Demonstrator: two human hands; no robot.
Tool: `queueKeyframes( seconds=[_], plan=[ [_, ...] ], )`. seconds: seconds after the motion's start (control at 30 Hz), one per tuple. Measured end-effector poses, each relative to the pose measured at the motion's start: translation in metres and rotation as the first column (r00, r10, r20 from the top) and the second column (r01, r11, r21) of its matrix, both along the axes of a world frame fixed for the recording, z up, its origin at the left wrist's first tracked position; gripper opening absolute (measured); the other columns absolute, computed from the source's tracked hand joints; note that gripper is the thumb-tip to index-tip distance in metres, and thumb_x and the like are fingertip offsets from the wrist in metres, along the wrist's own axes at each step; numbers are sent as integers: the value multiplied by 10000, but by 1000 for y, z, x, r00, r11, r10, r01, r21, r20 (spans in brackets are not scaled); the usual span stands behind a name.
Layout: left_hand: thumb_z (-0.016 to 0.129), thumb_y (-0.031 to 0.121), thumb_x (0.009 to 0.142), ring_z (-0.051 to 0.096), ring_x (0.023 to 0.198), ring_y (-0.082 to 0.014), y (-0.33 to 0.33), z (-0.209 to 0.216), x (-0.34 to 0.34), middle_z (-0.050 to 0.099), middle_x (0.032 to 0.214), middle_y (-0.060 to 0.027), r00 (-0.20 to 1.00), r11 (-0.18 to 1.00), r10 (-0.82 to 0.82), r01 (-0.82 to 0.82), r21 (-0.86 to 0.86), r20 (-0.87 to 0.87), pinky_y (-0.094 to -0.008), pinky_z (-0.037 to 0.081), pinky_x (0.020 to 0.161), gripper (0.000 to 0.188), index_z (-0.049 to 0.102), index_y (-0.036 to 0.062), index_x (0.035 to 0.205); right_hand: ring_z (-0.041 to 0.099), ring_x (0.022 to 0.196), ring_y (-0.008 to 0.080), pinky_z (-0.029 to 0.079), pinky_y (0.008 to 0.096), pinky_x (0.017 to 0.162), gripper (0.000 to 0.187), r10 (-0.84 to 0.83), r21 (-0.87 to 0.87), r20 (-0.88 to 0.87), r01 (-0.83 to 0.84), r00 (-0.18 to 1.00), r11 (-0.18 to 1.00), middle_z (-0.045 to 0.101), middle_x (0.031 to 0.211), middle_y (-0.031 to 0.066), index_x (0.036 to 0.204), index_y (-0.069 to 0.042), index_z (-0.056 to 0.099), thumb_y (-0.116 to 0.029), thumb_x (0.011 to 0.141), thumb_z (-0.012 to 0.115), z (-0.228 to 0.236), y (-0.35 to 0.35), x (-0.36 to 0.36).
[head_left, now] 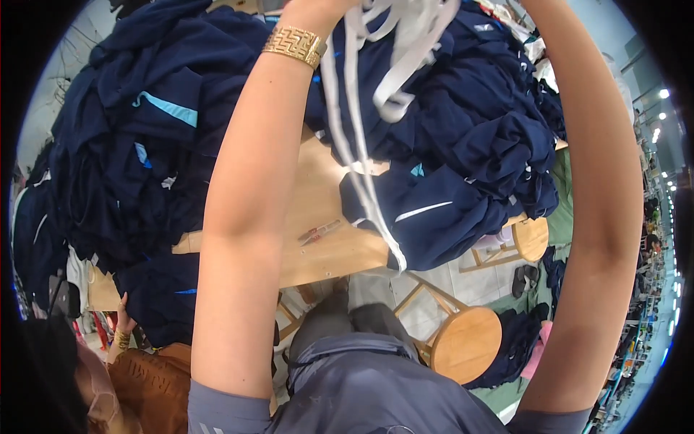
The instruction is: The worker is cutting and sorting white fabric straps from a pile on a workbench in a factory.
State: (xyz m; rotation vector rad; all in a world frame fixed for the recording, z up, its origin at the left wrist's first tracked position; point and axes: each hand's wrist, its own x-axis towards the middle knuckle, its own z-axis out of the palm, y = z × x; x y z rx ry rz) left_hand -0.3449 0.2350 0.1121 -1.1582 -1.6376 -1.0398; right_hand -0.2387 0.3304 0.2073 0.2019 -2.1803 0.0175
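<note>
Both my arms reach up to the top edge of the head view. Only the back part of my left hand (325,9) shows, above a gold patterned bracelet (295,45); its fingers are cut off. My right hand lies beyond the edge, with just the forearm showing. Long white fabric tapes (352,94) hang in a loose bunch beside my left hand, and what holds them up is out of sight. Two strands trail down across a navy garment (441,210) with a white stripe, ending at the table's front edge.
Large heaps of navy garments (87,145) cover the wooden table (289,253) left and right. Small red-handled snips (319,232) lie on it. A round wooden stool (466,346) stands near my legs, another (531,239) farther right. A co-worker in brown (155,387) handles navy cloth at left.
</note>
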Motion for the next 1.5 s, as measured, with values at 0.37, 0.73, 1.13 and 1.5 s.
queueKeyframes(
  seconds=[0.37, 0.73, 1.13, 1.5],
  plan=[
    [617, 450, 782, 618, 908, -299, 5, -181, -36, 613, 1006, -238, 778, 385, 274, 450, -806, 565, -340, 483, 790, 603, 563, -43, 1123, 635, 725, 329, 523, 419, 613, 601, 204, -199, 979, 375, 26, 906, 609, 799, 216, 843, 46, 578, -551, 777, 566, -351, -94, 148],
    [614, 172, 839, 615, 687, -124, -121, -207, 80, 634, 734, -102, 473, 1000, 14, -5, -13, 881, -246, 453, 601, 175, 601, -2, 860, 581, 538, 368, 470, 440, 444, 173, 272, -480, 800, 300, 534, 824, 591, 710, 199, 849, -30, 459, -192, 834, 520, -428, -140, 166],
    [606, 119, 808, 544, 833, -351, -159, -306, 282, 524, 854, -171, 83, 807, 546, -318, -497, 834, -416, 441, 685, 140, 529, 10, 853, 609, 557, 176, 496, 254, 446, 324, 998, -517, 36, 856, 42, -17, 601, 790, 126, 1064, -7, 459, -299, 924, 480, -409, -93, 143],
    [625, 81, 797, 525, 871, -292, -170, -258, 272, 522, 963, -143, 348, 790, 518, -544, -282, 781, -342, 432, 742, 230, 547, 28, 1006, 581, 946, 235, 432, 347, 896, 380, 824, -969, -246, -111, 511, -220, 599, 946, 160, 1046, 81, 517, -270, 935, 421, -210, 49, -47]
  ],
)
